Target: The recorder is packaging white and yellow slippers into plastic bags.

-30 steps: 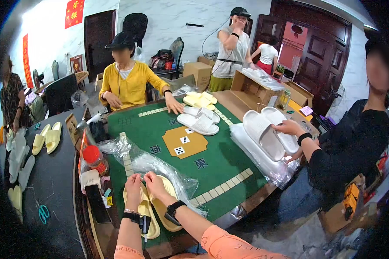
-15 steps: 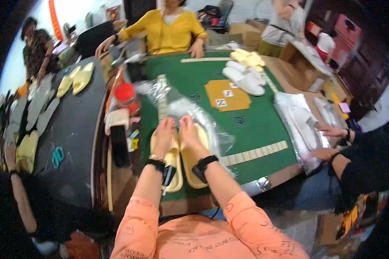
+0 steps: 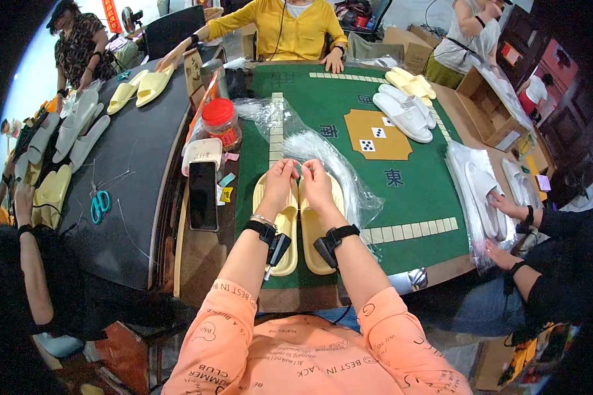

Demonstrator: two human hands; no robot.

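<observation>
A pair of pale yellow slippers lies side by side in front of me, the left slipper (image 3: 284, 255) and the right slipper (image 3: 315, 247) with their heels toward me. My left hand (image 3: 278, 186) is closed in a pinch over the left slipper's strap. Over the other strap, my right hand (image 3: 318, 187) is also pinched, its fingertips close to the left ones. Whatever sits between the fingertips is too small to make out. Just beyond my hands, a clear plastic bag (image 3: 356, 191) holds a bundle of thin, clear strands (image 3: 319, 157).
The green table mat (image 3: 415, 204) carries rows of tiles, white slippers (image 3: 403, 117) and yellow slippers (image 3: 412, 85). Left are a phone (image 3: 203, 197) and a red-lidded jar (image 3: 220, 124). Scissors (image 3: 100, 206) lie on the dark table. At right, a co-worker's hands touch a bagged white slipper (image 3: 484, 194).
The view has shifted, so the table sits farther right in it. My hands have drawn up slightly from the slipper straps, fingertips together. The co-worker at right still handles the white slipper.
</observation>
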